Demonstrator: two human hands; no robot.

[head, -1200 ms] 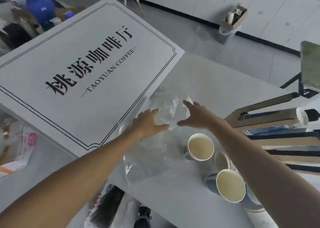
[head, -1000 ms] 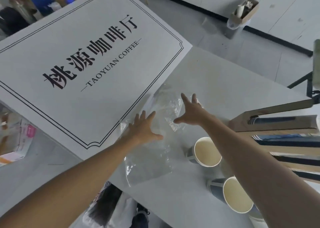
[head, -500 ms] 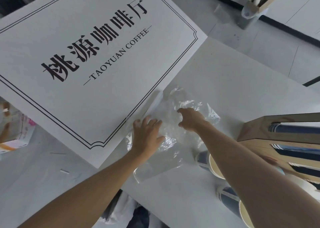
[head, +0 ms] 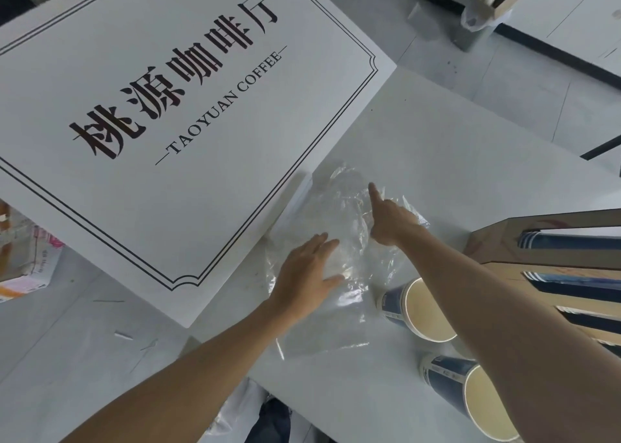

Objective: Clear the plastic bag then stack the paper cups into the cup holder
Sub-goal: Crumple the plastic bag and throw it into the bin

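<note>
Where half a second ago its fingers were curled, the right hand (head: 389,219) now points one straight finger across the clear plastic bag (head: 336,261), and the left hand (head: 307,276) has flattened, fingers straight, onto it. Bag lies on the white table (head: 453,160) beside the Taoyuan Coffee sign (head: 161,106), two paper cups (head: 425,310) tipped near the wooden cup holder (head: 551,261).

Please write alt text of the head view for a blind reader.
Two bare hands press a clear plastic bag flat on a white table: left hand open, right hand pointing. Beside them are a Taoyuan Coffee sign, two paper cups and a cup holder.
</note>
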